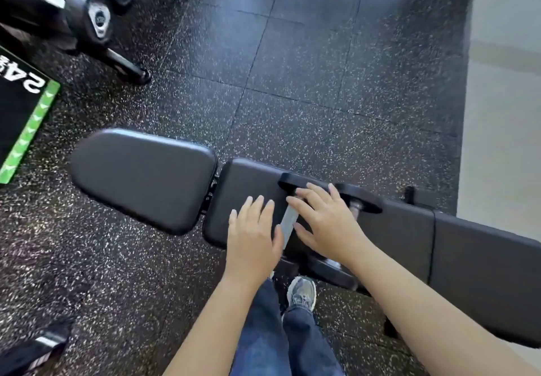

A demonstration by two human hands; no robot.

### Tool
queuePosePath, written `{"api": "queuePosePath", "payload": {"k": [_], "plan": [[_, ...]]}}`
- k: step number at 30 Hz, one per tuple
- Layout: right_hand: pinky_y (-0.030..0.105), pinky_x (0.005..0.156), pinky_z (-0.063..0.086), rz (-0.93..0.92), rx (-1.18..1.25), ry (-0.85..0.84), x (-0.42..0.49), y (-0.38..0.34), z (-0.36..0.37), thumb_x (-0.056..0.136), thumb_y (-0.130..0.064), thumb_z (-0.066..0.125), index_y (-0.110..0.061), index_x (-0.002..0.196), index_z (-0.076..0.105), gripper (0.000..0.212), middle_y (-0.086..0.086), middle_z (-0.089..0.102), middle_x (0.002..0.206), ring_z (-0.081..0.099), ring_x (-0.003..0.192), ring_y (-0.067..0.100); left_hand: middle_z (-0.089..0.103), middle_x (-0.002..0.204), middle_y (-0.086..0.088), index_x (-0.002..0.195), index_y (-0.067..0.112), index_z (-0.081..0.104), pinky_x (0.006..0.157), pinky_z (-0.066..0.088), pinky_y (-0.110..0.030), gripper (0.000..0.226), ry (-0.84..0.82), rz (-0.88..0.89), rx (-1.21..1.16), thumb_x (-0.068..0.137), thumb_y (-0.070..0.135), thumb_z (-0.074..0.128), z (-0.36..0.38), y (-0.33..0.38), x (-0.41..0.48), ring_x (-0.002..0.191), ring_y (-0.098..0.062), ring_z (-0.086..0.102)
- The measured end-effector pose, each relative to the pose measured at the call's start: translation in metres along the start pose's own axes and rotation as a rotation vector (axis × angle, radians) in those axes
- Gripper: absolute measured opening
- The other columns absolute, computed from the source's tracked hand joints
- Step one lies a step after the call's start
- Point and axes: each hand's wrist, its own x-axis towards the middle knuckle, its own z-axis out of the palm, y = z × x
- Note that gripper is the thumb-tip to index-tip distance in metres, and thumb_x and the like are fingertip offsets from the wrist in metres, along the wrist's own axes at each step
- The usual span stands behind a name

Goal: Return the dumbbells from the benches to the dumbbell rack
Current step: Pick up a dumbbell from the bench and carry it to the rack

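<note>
- Reaching down to the bench (409, 229): both hands are spread palm down with straight fingers, and neither is curled round anything yet.
- Left hand (253, 238): lies flat over the pad, thumb just beside the first dumbbell (288, 223), whose steel bar lies between the two hands.
- Right hand (328, 226): fingers are fanned over the second dumbbell (361, 201). The palm hides most of its bar, so I cannot tell whether they touch.
- Dumbbell rack (87, 15): well ahead and to the left of the left hand, across the floor.
- Risk 1: a nudge from a flat hand could roll or slide a dumbbell off the near edge of the pad, toward the shoe (303, 292) below the wrists.
- Risk 2: lifting before the fingers close fully, or gripping off-centre, would probably tip a head down and strain the hold.
- Count: dumbbells on the bench, 2. Hands, 2. Bench, 1. Rack, 1, with at least 2 dumbbell ends showing. Green-edged box (29, 118) left of the left hand, 1. Shoe, 1.
</note>
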Motion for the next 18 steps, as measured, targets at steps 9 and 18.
{"api": "queuePosePath", "payload": {"k": [9,18], "plan": [[0.056,0.086,0.046,-0.144,0.0,-0.1,-0.004,0.014,0.084,0.057,-0.027,0.082,-0.015,0.106,0.066,0.053,0.011,0.068,0.105,0.063,0.103,0.031,0.063,0.115,-0.016,0.11,0.004,0.062,0.083,0.047,-0.053,0.048,-0.068,-0.11,-0.012,0.08,0.033,0.038,0.071,-0.027,-0.028,0.109,-0.035,0.058],[0.061,0.085,0.044,-0.258,-0.029,-0.198,-0.001,0.029,0.119,0.05,-0.033,0.086,-0.022,0.102,0.069,0.056,0.006,0.069,0.101,0.064,0.105,0.029,0.061,0.118,-0.017,0.112,0.005,0.061,0.085,0.047,-0.054,0.047,-0.088,-0.186,-0.127,0.082,0.034,0.038,0.104,-0.026,-0.038,0.113,-0.036,0.055]]}}
